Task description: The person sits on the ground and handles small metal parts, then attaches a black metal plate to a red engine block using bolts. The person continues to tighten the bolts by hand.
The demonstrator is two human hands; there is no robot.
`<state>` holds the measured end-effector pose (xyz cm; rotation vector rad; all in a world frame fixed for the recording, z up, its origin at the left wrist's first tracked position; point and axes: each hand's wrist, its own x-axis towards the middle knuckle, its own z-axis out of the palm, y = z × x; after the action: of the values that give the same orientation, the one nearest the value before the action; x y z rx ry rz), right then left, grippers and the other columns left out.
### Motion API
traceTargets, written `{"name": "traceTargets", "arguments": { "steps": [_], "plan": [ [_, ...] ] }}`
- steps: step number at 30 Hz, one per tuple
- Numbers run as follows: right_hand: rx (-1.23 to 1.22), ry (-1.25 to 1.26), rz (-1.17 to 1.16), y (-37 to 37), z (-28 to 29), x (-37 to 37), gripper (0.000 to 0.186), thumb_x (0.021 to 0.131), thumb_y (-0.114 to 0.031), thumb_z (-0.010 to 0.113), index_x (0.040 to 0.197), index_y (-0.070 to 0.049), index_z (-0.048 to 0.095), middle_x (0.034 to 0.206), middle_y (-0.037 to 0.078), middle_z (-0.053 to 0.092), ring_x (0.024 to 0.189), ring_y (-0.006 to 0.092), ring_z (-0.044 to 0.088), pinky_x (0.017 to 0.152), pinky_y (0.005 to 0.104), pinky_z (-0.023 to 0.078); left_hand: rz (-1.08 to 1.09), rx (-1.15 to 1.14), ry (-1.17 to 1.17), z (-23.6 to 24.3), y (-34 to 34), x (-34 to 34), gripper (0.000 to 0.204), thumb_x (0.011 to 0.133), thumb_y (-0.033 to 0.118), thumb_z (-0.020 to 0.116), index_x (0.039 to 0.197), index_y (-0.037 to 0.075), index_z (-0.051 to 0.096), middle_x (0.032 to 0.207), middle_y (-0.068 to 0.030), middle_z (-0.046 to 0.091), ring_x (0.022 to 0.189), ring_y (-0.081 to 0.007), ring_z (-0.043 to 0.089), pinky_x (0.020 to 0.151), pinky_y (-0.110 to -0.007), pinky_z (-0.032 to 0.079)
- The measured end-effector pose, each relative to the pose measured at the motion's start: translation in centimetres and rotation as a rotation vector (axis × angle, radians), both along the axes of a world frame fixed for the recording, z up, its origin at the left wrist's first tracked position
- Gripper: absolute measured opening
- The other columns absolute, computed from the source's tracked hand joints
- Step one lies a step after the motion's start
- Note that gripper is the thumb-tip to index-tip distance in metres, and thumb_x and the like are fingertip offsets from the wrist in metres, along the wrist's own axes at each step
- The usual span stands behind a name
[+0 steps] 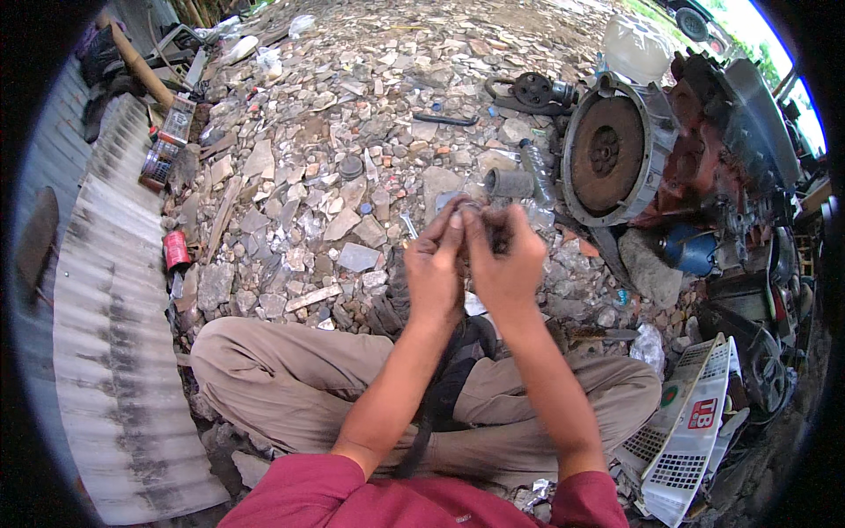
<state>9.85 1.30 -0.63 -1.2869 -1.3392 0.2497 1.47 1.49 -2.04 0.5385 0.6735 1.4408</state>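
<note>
My left hand (436, 260) and my right hand (506, 255) meet in front of me above my crossed legs, fingers bent around a small dark object (468, 206) that looks metallic and is mostly hidden. Both thumbs point up toward it. Just beyond my hands a dull metal cylinder (509, 184) lies on the rubble beside a clear plastic bottle (537, 167). A small wrench (409, 224) lies left of my fingers.
An engine with a round rusty flywheel (603, 172) stands at right, near a pulley part (532, 90), a blue container (691, 248) and a white plastic basket (682, 427). Corrugated sheets (123, 326) and a red can (176, 251) lie left. Broken stone (356, 257) covers the ground.
</note>
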Motion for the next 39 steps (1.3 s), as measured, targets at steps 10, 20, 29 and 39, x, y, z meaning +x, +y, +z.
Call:
{"name": "traceTargets", "arguments": {
  "steps": [10, 20, 29, 39],
  "plan": [
    [-0.153, 0.301, -0.225, 3.7, -0.6, 10.4, 0.034, 0.094, -0.029, 0.071, 0.080, 0.001, 0.063, 0.071, 0.000, 0.062, 0.061, 0.0046, 0.049, 0.054, 0.0230, 0.038, -0.132, 0.035, -0.022, -0.7, 0.5, 0.6, 0.033, 0.099, 0.010, 0.058, 0.127, -0.007, 0.057, 0.117, -0.0154, 0.066, 0.107, -0.0229, 0.066, 0.095, -0.036, 0.055],
    [-0.461, 0.209, -0.083, 5.5, -10.7, 9.6, 0.043, 0.088, -0.034, 0.074, 0.095, 0.008, 0.066, 0.086, 0.016, 0.071, 0.076, 0.0232, 0.064, 0.076, 0.0378, 0.051, 0.076, -0.192, 0.117, -10.8, 4.8, -2.5, 0.028, 0.096, 0.013, 0.064, 0.116, -0.006, 0.058, 0.107, -0.0168, 0.068, 0.096, -0.0260, 0.070, 0.079, -0.035, 0.062],
    [-0.860, -0.077, 0.041, 3.0, -24.1, 6.9, 0.036, 0.084, -0.028, 0.076, 0.098, 0.004, 0.069, 0.085, 0.017, 0.071, 0.080, 0.0266, 0.068, 0.075, 0.0389, 0.052, 0.126, -0.528, -0.014, -21.8, 6.0, -5.7, 0.026, 0.101, 0.013, 0.044, 0.113, -0.006, 0.057, 0.111, -0.0177, 0.065, 0.102, -0.0298, 0.067, 0.091, -0.045, 0.059],
    [-0.861, 0.086, 0.228, 2.0, -25.5, 1.4, 0.040, 0.084, -0.028, 0.076, 0.108, 0.003, 0.067, 0.101, 0.020, 0.071, 0.096, 0.0309, 0.069, 0.087, 0.0402, 0.052, 0.097, -0.498, 0.011, -25.9, 5.2, -6.9, 0.023, 0.096, 0.017, 0.063, 0.110, -0.001, 0.062, 0.102, -0.0093, 0.066, 0.091, -0.0244, 0.065, 0.090, -0.040, 0.057]
  ]
}}
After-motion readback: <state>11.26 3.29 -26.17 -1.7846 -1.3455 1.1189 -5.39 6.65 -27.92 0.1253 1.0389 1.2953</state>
